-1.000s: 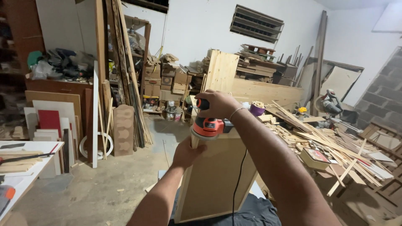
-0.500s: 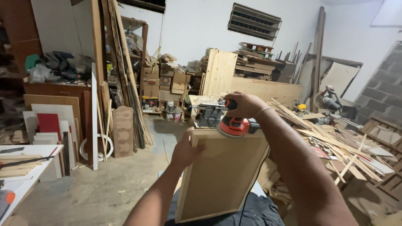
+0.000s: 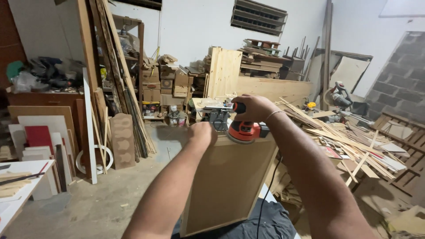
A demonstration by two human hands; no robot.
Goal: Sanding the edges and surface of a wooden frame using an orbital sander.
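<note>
Both hands on upright wooden panel (image 3: 226, 181), right hand (image 3: 252, 108) gripping orange sander (image 3: 242, 131).

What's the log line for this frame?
left hand: steadying board top edge | right hand: gripping orange sander on that edge

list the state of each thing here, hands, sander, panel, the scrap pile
Right hand: gripping the sander from above.
Orange sander: resting on the panel's top edge.
Left hand: closed on the top edge.
Wooden panel: standing upright, tilted.
Scrap wood pile: heaped loosely, right.
</note>
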